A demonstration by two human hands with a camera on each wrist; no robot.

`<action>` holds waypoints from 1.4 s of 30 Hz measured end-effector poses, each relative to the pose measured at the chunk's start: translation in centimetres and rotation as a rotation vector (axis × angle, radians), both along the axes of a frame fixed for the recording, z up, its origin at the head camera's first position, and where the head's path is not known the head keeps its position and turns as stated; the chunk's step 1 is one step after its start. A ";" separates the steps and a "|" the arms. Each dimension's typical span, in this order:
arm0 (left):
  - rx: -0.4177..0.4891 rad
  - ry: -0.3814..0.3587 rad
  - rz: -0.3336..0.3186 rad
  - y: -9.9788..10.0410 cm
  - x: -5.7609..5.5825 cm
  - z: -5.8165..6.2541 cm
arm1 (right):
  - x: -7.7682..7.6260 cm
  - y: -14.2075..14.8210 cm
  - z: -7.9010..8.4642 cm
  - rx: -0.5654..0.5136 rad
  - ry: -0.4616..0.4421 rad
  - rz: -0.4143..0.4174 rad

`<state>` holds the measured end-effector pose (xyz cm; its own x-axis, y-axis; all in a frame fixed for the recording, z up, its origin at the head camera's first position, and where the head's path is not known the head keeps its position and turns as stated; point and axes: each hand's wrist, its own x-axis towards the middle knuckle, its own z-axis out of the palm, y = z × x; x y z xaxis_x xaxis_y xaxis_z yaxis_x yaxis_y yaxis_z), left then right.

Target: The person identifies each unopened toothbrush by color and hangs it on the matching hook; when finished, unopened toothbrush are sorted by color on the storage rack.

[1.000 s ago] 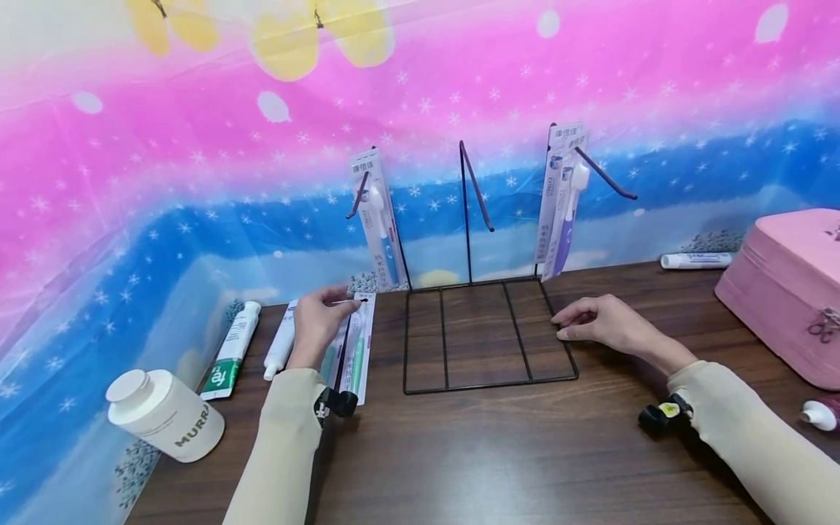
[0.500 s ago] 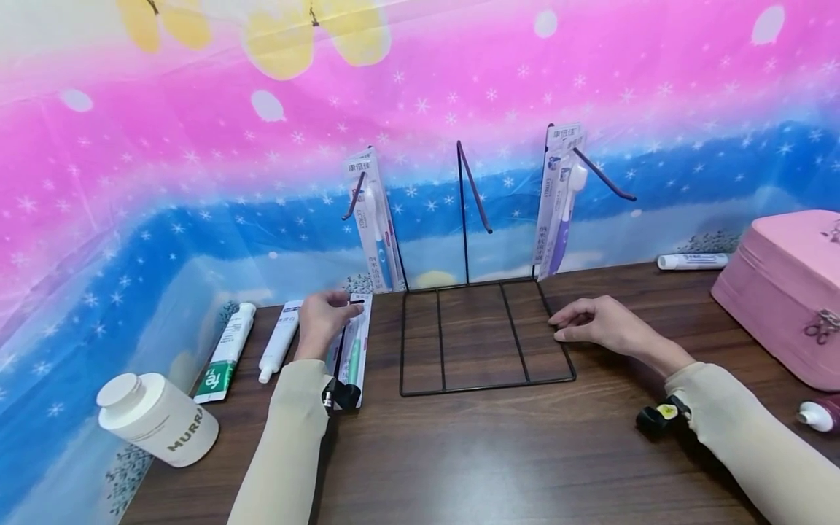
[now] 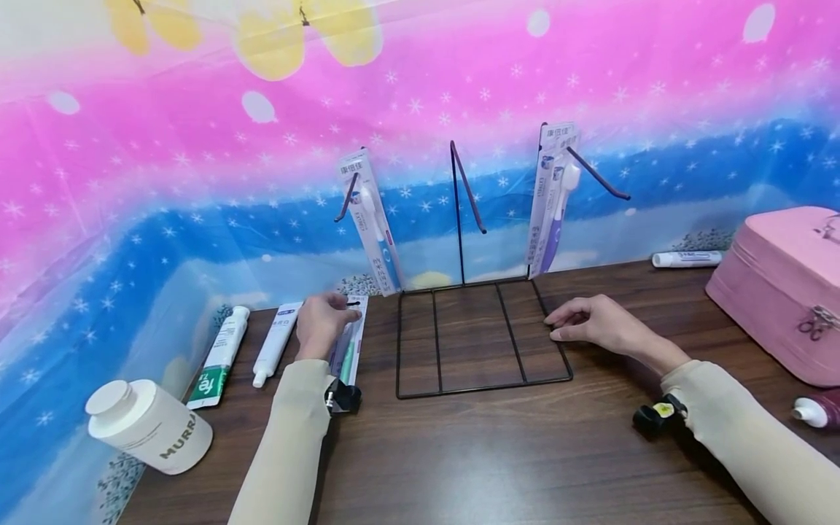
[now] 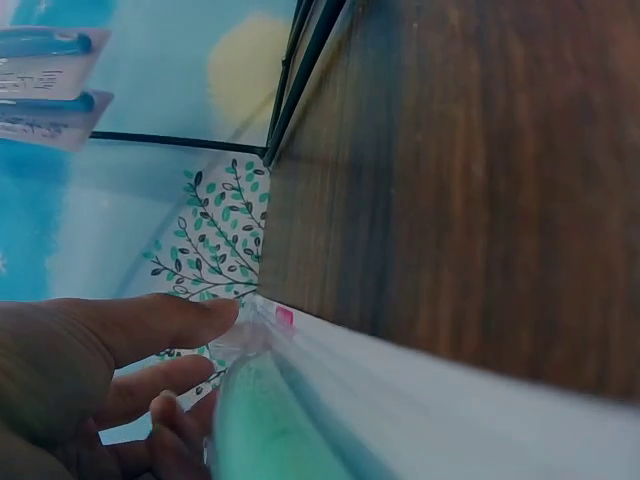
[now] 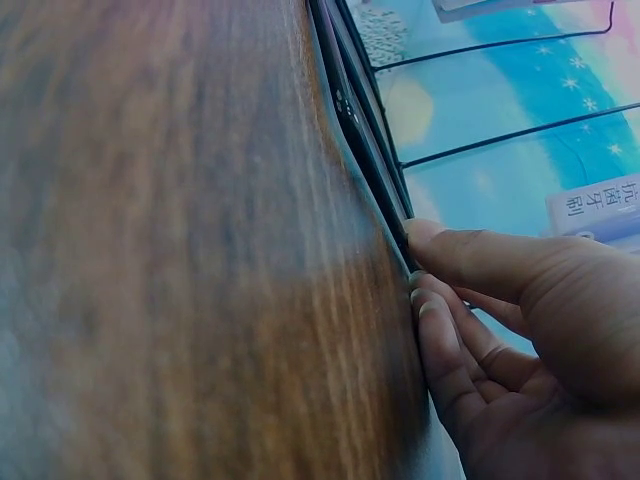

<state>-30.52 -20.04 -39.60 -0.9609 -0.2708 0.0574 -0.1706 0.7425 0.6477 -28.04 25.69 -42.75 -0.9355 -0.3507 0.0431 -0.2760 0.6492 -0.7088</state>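
My left hand pinches the top of a packaged green toothbrush at the rack's left. Its card is tilted in the left wrist view, where the green handle is close to the camera. My wrist hides part of the pack, and I cannot tell whether a second one lies under it. My right hand pinches the right side wire of a black wire display rack between thumb and fingers. Packaged blue toothbrushes hang on the rack's left hook, and packaged purple toothbrushes on its right hook. The middle hook bears nothing.
Left on the brown table stand a white bottle, a green-and-white toothpaste tube and a white tube. At the right are another white tube, a pink case and a dark red tube. A patterned cloth hangs behind.
The green toothbrush pack has tilted up and shows narrower, with my left hand still at its top. My right hand stays on the rack. The whole view has shifted slightly.
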 end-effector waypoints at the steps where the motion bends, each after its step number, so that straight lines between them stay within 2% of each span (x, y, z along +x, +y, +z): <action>1: -0.011 -0.010 0.008 0.0 0.0 0.1 | 0.0 0.0 0.0 -0.002 0.000 0.000; 6: -0.050 -0.041 0.020 -0.1 0.0 0.3 | 0.0 -0.1 0.1 -0.007 0.002 0.002; 11: -0.034 -0.060 0.017 -0.4 0.0 0.3 | 0.0 -0.2 0.0 -0.010 -0.006 0.004; 15: 0.009 -0.062 -0.008 -0.7 0.1 0.4 | 0.0 -0.2 0.0 -0.011 -0.020 0.003; 21: 0.090 -0.052 -0.025 -0.8 0.5 1.1 | 0.0 -0.2 0.2 -0.012 -0.017 -0.006; 27: 0.123 -0.003 -0.036 -0.7 1.0 1.8 | 0.0 0.0 0.1 -0.018 -0.029 -0.002; 35: 0.335 0.019 -0.022 -1.3 2.5 4.0 | 0.1 0.0 -0.1 -0.023 -0.024 0.002; 38: 0.345 0.066 -0.016 -1.5 3.4 5.0 | 0.1 -0.1 0.0 -0.023 -0.019 0.006; 42: 0.336 0.166 -0.011 -1.4 5.2 6.4 | 0.0 -0.1 0.0 -0.017 -0.011 0.007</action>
<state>-25.33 -21.40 -33.16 -0.9490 -0.2906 0.1226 -0.0355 0.4846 0.8740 -28.01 25.60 -42.70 -0.9335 -0.3565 0.0386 -0.2725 0.6354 -0.7225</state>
